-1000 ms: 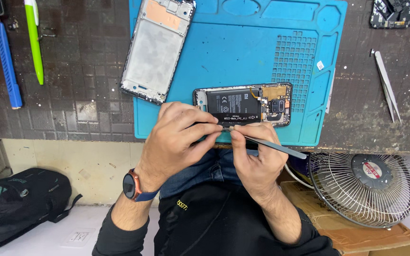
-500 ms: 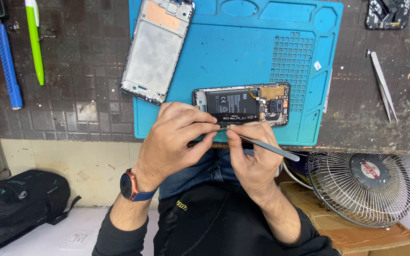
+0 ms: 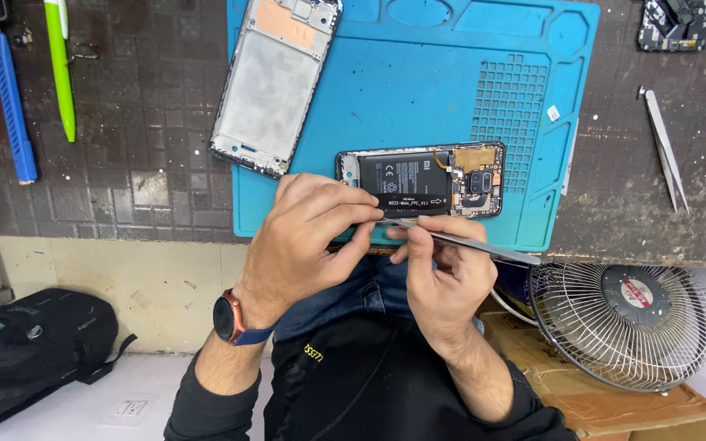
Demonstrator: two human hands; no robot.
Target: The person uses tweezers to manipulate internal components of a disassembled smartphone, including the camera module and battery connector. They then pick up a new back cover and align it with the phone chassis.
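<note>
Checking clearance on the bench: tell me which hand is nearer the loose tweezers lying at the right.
Right. The right hand sits below-left of the loose tweezers, gripping a metal tool; the left hand is farther left, on the opened phone.

Opened phone (image 3: 422,181) lay on blue mat (image 3: 418,90), left hand (image 3: 308,237) pressed its near edge, right hand (image 3: 439,273) held metal tweezers (image 3: 467,241) against it, bare frame (image 3: 275,82) left of phone.

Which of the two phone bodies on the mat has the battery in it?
The opened phone by the hands: black battery and camera module visible. The bare frame at the mat's left edge is empty.
</note>
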